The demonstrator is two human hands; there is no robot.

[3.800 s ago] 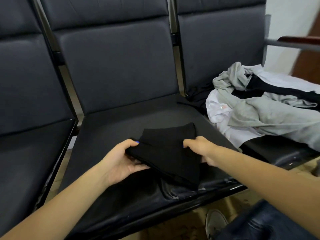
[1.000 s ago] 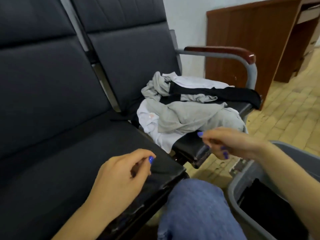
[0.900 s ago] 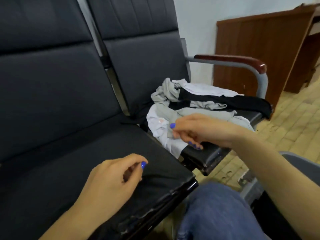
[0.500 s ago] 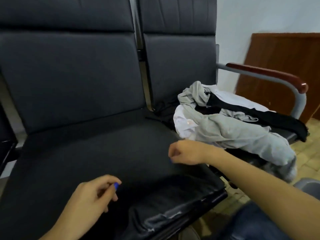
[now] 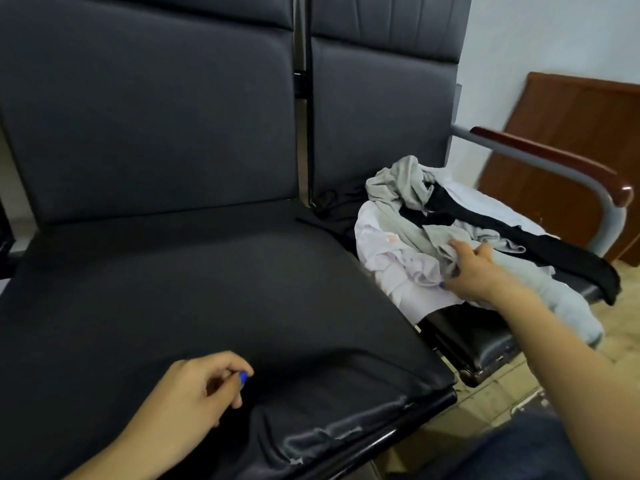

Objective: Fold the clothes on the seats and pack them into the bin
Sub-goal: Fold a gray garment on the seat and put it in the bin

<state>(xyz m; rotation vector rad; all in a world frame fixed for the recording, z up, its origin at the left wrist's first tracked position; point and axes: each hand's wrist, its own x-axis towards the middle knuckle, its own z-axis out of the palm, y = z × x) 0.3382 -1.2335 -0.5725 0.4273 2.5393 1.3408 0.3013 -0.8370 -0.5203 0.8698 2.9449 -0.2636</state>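
Observation:
A pile of unfolded clothes lies on the right-hand seat: a grey garment (image 5: 408, 188), a white garment (image 5: 377, 244) under it and a long black garment (image 5: 540, 237) across the top. My right hand (image 5: 472, 271) is on the pile, and its fingers and thumb pinch a bunched fold of the grey garment. My left hand (image 5: 194, 396) hovers over the front of the middle seat (image 5: 207, 289), loosely curled and holding nothing. The bin is out of view.
The right seat ends in a grey metal armrest (image 5: 568, 168) with a reddish-brown pad. A brown wooden panel (image 5: 571, 126) stands behind it against the white wall. Tiled floor shows at the lower right, beside my jeans-clad knee (image 5: 502, 448).
The folded black garment went from the middle seat into the bin. My right hand then moved up and right onto the clothes pile and took hold of the grey garment. The view has swung back left.

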